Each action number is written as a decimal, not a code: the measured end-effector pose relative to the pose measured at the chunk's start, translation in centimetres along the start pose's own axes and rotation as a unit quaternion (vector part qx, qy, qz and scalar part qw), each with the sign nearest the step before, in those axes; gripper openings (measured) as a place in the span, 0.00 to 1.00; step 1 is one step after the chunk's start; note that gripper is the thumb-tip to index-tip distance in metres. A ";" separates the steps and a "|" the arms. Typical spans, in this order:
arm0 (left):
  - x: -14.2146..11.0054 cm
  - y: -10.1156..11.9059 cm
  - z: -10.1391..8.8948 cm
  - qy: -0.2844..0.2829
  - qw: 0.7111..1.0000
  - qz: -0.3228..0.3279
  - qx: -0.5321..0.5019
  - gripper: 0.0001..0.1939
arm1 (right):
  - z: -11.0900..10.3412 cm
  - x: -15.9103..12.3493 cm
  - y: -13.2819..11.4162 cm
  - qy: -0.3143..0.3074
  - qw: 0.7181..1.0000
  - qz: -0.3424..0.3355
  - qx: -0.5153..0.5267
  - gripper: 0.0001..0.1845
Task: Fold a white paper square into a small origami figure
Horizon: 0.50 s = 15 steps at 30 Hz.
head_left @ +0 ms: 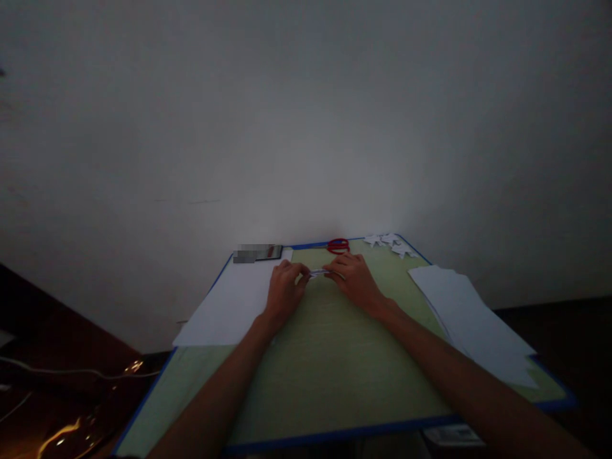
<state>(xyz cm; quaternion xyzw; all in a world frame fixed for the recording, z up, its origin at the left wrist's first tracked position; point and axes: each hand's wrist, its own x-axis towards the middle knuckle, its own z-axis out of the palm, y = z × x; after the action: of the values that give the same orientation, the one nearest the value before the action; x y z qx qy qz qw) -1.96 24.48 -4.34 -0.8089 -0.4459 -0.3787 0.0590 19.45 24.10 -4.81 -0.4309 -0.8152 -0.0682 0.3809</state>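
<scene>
Between my two hands is a small folded strip of white paper, held just above the table's far half. My left hand pinches its left end with thumb and fingertips. At the other end, the fingers of my right hand are closed on the same paper. Its exact folds are too small and dim to make out. Beyond my hands, red-handled scissors lie at the back edge, their blades pointing left.
White sheets cover the table's left side, with a dark phone-like device behind them. Several folded paper shapes lie at the back right. A fanned paper stack lies on the right. The table has blue edges, against a wall.
</scene>
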 end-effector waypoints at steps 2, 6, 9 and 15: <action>0.0 -0.2 0.1 0.005 1.000 -0.001 -0.008 0.07 | -0.1 0.0 0.0 0.002 1.000 0.004 -0.003 0.06; 0.0 -0.1 0.2 0.015 1.000 0.012 -0.024 0.14 | 0.0 0.1 -0.1 -0.007 1.000 0.003 -0.009 0.07; 0.1 0.1 0.2 0.004 0.998 0.040 -0.044 0.18 | 0.1 0.0 -0.3 -0.013 1.000 -0.006 -0.009 0.08; 0.1 0.1 0.4 -0.022 0.995 0.074 -0.063 0.08 | 0.1 0.0 -0.5 -0.033 0.999 -0.026 -0.005 0.08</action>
<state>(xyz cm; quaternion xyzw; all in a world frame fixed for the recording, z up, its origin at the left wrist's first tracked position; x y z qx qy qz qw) -1.60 24.67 -4.55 -0.8498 -0.3617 -0.3825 0.0261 18.98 23.84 -4.80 -0.4137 -0.8376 -0.0677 0.3503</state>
